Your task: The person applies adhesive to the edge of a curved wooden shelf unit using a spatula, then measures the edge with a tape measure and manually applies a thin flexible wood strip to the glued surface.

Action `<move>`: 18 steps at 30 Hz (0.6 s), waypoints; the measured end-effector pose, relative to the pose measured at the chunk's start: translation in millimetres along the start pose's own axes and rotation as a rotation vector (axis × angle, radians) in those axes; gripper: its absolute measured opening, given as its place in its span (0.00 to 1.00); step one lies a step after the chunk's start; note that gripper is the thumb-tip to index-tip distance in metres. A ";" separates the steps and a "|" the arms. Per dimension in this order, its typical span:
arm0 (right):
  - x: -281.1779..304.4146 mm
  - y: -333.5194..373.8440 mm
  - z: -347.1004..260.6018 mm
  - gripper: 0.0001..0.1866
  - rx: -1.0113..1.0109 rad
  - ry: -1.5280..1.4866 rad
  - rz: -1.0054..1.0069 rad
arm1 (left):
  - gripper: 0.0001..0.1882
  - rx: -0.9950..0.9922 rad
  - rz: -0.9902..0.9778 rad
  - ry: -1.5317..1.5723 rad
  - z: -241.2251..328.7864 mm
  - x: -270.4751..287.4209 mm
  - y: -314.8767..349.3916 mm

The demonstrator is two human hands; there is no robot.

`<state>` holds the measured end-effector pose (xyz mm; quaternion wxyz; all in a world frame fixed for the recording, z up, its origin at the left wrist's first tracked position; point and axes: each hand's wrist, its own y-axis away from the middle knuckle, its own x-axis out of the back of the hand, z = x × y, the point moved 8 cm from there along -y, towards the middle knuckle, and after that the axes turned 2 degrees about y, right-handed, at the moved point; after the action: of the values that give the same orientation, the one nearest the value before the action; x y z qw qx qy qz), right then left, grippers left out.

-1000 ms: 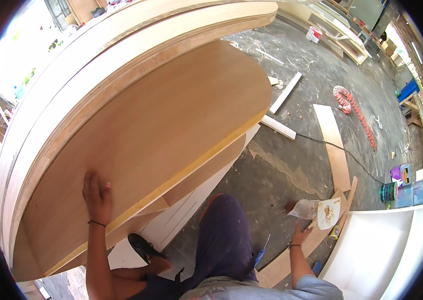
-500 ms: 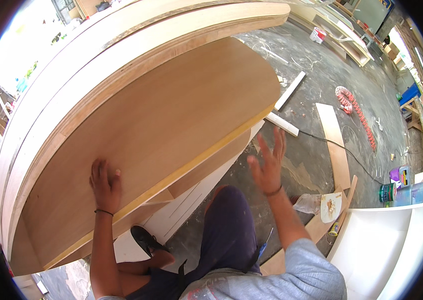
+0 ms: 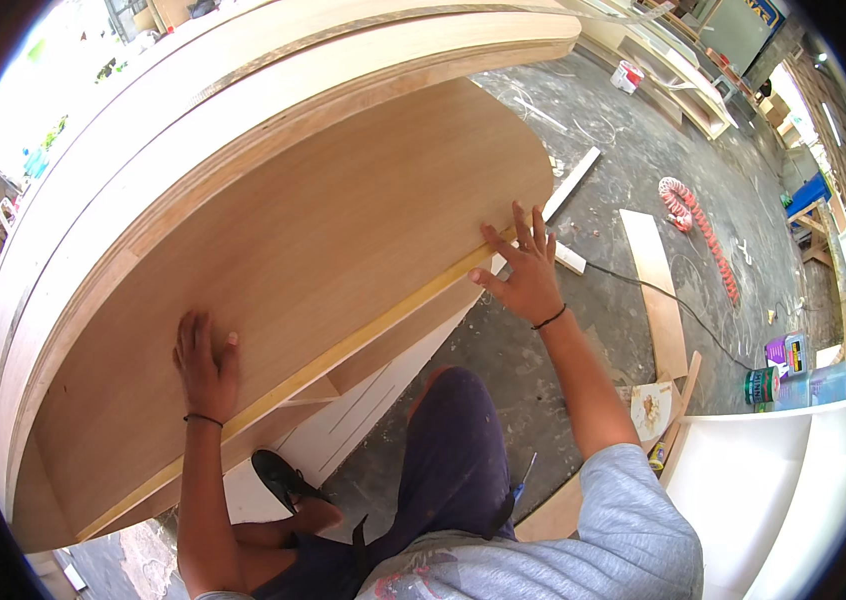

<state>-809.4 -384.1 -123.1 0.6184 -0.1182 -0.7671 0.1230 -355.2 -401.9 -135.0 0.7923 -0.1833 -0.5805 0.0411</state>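
A large curved wooden cabinet [image 3: 133,215] with a pale laminated rim fills the left and top of the view. Inside it lies a wide brown plywood panel [image 3: 343,190] with a yellowish front edge. My left hand [image 3: 209,365] rests on that panel toward its left part, palm down, fingers extended. At the panel's right end, my right hand [image 3: 528,275] has its fingers spread over the yellowish edge; whether every fingertip touches is unclear. Neither hand holds anything. Below the panel, a lower compartment and a white board show beside my foot.
On the grey floor to the right lie a coiled red hose [image 3: 708,245], a black cable [image 3: 678,298] and wooden strips [image 3: 651,270]. A green can [image 3: 762,385] stands by a white open cabinet [image 3: 743,470] at lower right. A screwdriver-like blue tool [image 3: 521,488] is beside my leg.
My right hand has moved left and slightly up, from above the floor to the panel's edge. My left hand stays on the panel almost unmoved. The view has shifted slightly.
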 end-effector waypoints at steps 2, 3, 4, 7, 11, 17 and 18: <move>0.0 4.1 -8.0 0.38 0.041 -0.018 -0.007 | 0.26 0.011 -0.013 0.002 0.5 -0.2 -0.9; 0.2 4.7 -9.0 0.37 0.032 -0.034 -0.005 | 0.26 0.020 -0.019 0.003 0.4 -1.7 -1.1; 0.2 4.7 -11.1 0.37 0.025 -0.054 -0.003 | 0.26 0.031 -0.024 0.000 -0.4 -1.5 -1.2; 0.7 5.5 -10.6 0.35 0.017 -0.128 -0.009 | 0.27 0.059 -0.026 0.005 -5.7 -3.9 -0.4; 0.1 12.6 -7.3 0.32 -0.008 -0.209 -0.044 | 0.27 0.059 -0.033 0.011 -5.7 -4.4 -1.9; 10.6 35.3 -1.7 0.30 0.015 -0.544 0.007 | 0.27 0.017 -0.040 -0.009 -7.0 -5.5 -3.4; 13.3 40.2 -0.1 0.31 -0.015 -0.635 0.018 | 0.27 0.018 -0.025 -0.020 -10.8 -3.4 -4.7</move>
<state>-810.9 -341.9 -124.4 0.3461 -0.0852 -0.9216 0.1535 -346.9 -409.9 -139.3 0.7885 -0.1688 -0.5901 0.0382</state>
